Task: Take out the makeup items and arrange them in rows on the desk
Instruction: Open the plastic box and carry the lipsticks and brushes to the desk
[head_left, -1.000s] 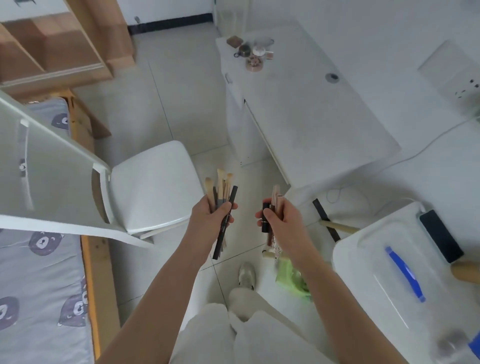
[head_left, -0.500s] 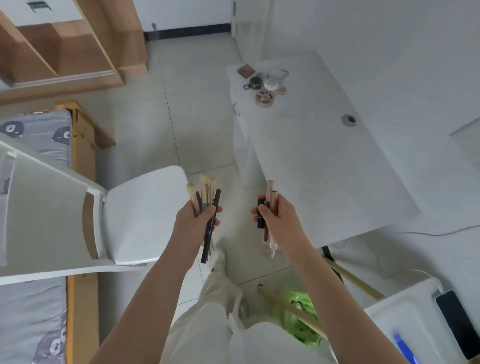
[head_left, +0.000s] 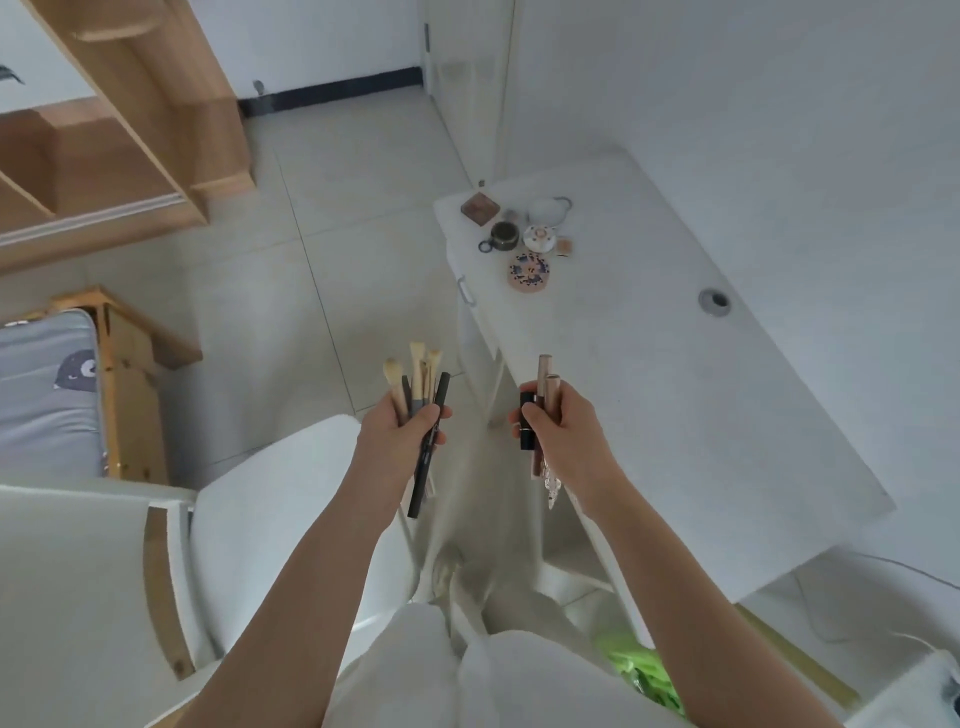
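My left hand (head_left: 397, 441) grips a bundle of makeup brushes (head_left: 415, 379) with pale bristles pointing up, plus a long black pencil (head_left: 428, 447) that hangs below the fist. My right hand (head_left: 563, 431) holds a black lipstick tube (head_left: 527, 423), two brown pencil-like sticks (head_left: 548, 387) and a clear-tipped stick hanging down. Both hands hover at the near left edge of the white desk (head_left: 675, 389). Several small makeup pots and compacts (head_left: 524, 239) sit at the desk's far corner.
A white chair (head_left: 260, 519) stands at my left, close to my legs. A wooden-framed bed with grey bedding (head_left: 47, 384) lies further left, a wooden shelf unit (head_left: 130, 130) beyond it. A green bag (head_left: 644, 670) lies on the floor under the desk. A cable hole (head_left: 714, 301) marks the desktop.
The view has swung up and forward, so the desk is nearer and larger. The white bin and phone at lower right have left the view. Both hands keep their grip.
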